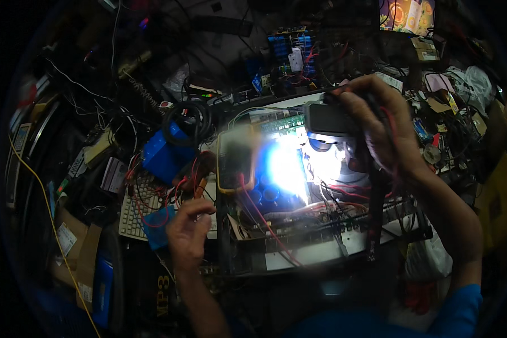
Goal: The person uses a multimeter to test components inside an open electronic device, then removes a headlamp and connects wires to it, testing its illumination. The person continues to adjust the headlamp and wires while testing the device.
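My right hand (380,121) grips a black lamp (328,119) with a dark strap (373,225) hanging from it. Its bright beam falls into an open electronics chassis (298,260), washing out part of the inside. A green circuit board (290,123), blue round capacitors (270,193) and bundled wires show around the glare. At the chassis's left side stands a yellow-edged multimeter (236,160), slightly blurred, with a red test lead (265,222) running across the chassis. Left of the chassis, my left hand (188,234) hovers with bent fingers apart and nothing visible in them.
Beside my left hand lie a beige keyboard (135,211) and a blue box (166,151) with a coiled black cable (188,127). A yellow cord (45,197) runs down the left. Cardboard (79,248) leans lower left. Loose parts and plastic bags (476,87) crowd the right.
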Demonstrator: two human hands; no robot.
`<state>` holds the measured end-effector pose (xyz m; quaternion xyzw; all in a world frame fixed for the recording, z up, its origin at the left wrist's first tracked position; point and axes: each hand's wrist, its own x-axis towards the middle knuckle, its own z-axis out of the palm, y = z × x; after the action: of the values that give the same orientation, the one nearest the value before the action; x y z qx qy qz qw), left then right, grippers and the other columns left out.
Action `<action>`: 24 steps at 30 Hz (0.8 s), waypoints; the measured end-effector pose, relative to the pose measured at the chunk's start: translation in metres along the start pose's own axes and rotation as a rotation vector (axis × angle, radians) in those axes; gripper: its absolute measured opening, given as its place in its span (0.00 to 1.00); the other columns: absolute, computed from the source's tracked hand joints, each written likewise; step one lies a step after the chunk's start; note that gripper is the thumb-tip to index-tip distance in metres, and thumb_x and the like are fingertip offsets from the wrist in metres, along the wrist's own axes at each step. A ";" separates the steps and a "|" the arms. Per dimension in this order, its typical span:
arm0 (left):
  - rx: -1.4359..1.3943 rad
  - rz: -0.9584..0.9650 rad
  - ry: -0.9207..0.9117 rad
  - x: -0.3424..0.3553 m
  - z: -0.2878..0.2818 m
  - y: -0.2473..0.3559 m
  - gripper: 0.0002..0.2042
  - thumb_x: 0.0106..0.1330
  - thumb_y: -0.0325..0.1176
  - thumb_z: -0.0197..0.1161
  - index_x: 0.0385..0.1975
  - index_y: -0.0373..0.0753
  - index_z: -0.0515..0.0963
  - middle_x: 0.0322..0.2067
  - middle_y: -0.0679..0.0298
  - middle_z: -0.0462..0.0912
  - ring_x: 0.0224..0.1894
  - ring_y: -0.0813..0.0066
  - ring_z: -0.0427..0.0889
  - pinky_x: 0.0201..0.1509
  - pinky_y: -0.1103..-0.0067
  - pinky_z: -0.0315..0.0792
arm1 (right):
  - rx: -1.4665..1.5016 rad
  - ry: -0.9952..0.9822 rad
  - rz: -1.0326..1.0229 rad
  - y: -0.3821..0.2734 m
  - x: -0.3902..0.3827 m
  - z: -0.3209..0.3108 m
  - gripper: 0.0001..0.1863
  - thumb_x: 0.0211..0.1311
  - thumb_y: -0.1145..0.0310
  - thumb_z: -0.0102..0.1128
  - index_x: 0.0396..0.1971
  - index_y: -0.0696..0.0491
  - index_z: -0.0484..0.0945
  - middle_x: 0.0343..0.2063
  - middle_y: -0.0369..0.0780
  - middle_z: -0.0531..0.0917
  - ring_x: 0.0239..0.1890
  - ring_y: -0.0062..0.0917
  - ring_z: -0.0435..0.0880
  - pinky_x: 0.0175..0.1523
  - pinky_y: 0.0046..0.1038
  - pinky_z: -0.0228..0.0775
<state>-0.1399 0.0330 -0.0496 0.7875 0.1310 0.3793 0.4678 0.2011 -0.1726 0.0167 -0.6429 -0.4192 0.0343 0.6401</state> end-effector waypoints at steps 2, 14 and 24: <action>0.076 0.019 0.077 0.023 -0.005 -0.024 0.11 0.74 0.21 0.62 0.53 0.30 0.83 0.53 0.56 0.84 0.58 0.69 0.83 0.65 0.73 0.74 | -0.003 -0.015 -0.072 0.030 0.018 0.021 0.07 0.81 0.66 0.64 0.46 0.55 0.81 0.41 0.34 0.87 0.44 0.15 0.81 0.52 0.22 0.75; 0.096 -0.071 0.350 0.007 0.003 -0.116 0.12 0.82 0.33 0.61 0.53 0.30 0.84 0.53 0.58 0.85 0.56 0.68 0.84 0.62 0.73 0.77 | -0.119 0.016 -0.077 0.111 0.053 0.074 0.12 0.75 0.66 0.70 0.44 0.59 0.80 0.30 0.40 0.86 0.32 0.21 0.82 0.38 0.29 0.77; 0.378 0.061 0.281 -0.003 0.016 -0.165 0.12 0.81 0.22 0.57 0.58 0.28 0.81 0.55 0.54 0.82 0.57 0.65 0.83 0.64 0.71 0.76 | -0.199 0.093 -0.108 0.123 0.063 0.071 0.11 0.75 0.72 0.70 0.50 0.57 0.79 0.30 0.41 0.85 0.32 0.19 0.80 0.38 0.26 0.75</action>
<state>-0.1060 0.1087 -0.1935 0.8043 0.2394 0.4677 0.2775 0.2614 -0.0582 -0.0701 -0.6807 -0.4245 -0.0721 0.5927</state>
